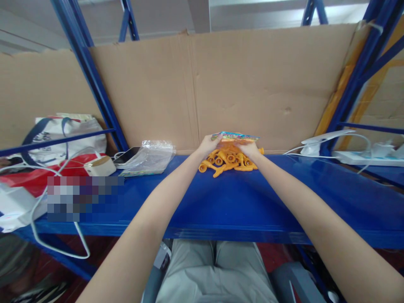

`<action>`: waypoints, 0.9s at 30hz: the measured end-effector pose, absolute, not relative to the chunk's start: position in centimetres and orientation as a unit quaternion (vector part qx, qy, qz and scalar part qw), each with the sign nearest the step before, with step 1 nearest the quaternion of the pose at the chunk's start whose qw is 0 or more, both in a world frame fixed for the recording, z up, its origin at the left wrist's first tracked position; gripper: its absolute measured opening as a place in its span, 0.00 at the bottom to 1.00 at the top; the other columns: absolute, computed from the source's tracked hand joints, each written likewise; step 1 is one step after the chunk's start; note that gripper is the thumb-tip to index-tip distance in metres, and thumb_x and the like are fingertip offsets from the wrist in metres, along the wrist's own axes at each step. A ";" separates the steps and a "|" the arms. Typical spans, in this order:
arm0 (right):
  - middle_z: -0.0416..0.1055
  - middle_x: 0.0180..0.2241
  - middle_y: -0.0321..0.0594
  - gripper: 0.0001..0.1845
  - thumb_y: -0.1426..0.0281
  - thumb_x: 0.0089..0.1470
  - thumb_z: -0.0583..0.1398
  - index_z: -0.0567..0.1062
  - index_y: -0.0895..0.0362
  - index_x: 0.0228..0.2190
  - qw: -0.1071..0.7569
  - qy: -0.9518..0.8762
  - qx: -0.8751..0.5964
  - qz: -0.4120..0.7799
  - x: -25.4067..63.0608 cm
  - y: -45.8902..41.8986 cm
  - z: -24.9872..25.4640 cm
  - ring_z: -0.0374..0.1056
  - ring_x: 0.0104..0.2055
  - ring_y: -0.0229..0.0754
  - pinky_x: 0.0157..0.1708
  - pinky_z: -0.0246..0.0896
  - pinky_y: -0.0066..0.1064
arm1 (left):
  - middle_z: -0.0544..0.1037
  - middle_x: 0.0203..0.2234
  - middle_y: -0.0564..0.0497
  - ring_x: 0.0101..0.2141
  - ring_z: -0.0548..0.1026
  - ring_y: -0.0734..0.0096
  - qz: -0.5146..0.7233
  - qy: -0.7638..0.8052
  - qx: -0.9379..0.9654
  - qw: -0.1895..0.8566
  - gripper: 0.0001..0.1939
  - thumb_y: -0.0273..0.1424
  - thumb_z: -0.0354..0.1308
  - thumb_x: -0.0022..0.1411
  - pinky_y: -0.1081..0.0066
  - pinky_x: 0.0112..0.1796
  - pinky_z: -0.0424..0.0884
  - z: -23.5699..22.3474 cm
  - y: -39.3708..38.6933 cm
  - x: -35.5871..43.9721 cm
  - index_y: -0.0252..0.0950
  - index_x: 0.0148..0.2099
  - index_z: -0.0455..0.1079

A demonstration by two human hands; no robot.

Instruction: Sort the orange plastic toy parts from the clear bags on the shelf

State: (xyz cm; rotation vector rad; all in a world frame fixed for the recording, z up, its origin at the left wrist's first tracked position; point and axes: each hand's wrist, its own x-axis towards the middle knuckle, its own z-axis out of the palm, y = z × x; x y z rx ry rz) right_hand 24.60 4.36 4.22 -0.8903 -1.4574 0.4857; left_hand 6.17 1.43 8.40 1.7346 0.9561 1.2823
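A clear plastic bag with a colourful printed top (237, 136) is held up at the back of the blue shelf, and orange shows through it. My left hand (208, 145) is closed on the bag's left edge, its thumb by the printed strip. On the right side, my right hand (248, 149) grips the bag lower down, with its fingertips partly hidden. Beneath and in front of both hands lies a heap of orange plastic pieces (224, 158), curved, with round hollow ends. How many pieces are inside the bag I cannot make out.
Flat clear bags (151, 160) and a dark phone (128, 155) lie on the left. Further left are a white charger (100, 166), cables and a canvas bag (72, 136). A power strip (362, 158) stands right. Cardboard (252, 84) walls the back between blue posts.
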 end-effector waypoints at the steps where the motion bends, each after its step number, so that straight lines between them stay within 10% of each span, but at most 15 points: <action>1: 0.78 0.40 0.42 0.10 0.69 0.43 0.67 0.75 0.55 0.31 0.626 -0.629 -0.395 0.238 24.7 4.3 4.3 0.74 0.48 0.48 0.54 0.67 0.46 | 0.83 0.40 0.43 0.40 0.81 0.65 0.513 0.387 0.672 0.368 0.15 0.36 0.58 0.67 0.69 0.42 0.77 8.4 1.7 6.2 0.30 0.50 0.75; 8: 0.79 0.35 0.41 0.20 0.60 0.36 0.73 0.77 0.56 0.31 0.584 -0.661 -0.404 0.242 27.2 2.8 5.9 0.74 0.42 0.48 0.46 0.71 0.44 | 0.78 0.21 0.48 0.29 0.82 0.60 0.501 0.483 0.644 0.317 0.16 0.35 0.56 0.69 0.67 0.32 0.77 8.4 2.6 5.7 0.29 0.52 0.74; 14: 0.73 0.25 0.39 0.19 0.53 0.51 0.65 0.73 0.54 0.21 0.559 -0.694 -0.451 0.046 28.5 3.1 8.2 0.71 0.38 0.47 0.44 0.69 0.39 | 0.79 0.23 0.46 0.28 0.82 0.60 0.513 0.504 0.604 0.343 0.17 0.34 0.52 0.71 0.69 0.30 0.76 9.7 2.1 6.5 0.28 0.54 0.70; 20: 0.73 0.37 0.50 0.13 0.61 0.58 0.59 0.75 0.55 0.27 0.416 -0.687 -0.585 -0.116 28.0 1.4 10.5 0.68 0.49 0.56 0.52 0.62 0.46 | 0.81 0.34 0.44 0.32 0.83 0.63 0.529 0.454 0.599 0.394 0.15 0.35 0.53 0.71 0.75 0.30 0.76 10.2 2.2 7.2 0.29 0.54 0.67; 27: 0.72 0.24 0.45 0.12 0.65 0.57 0.63 0.70 0.56 0.25 0.488 -0.602 -0.620 0.126 25.9 0.3 12.2 0.75 0.38 0.53 0.46 0.69 0.50 | 0.81 0.41 0.38 0.37 0.83 0.61 0.540 0.442 0.579 0.422 0.18 0.35 0.54 0.70 0.70 0.36 0.78 10.0 3.0 7.3 0.27 0.55 0.67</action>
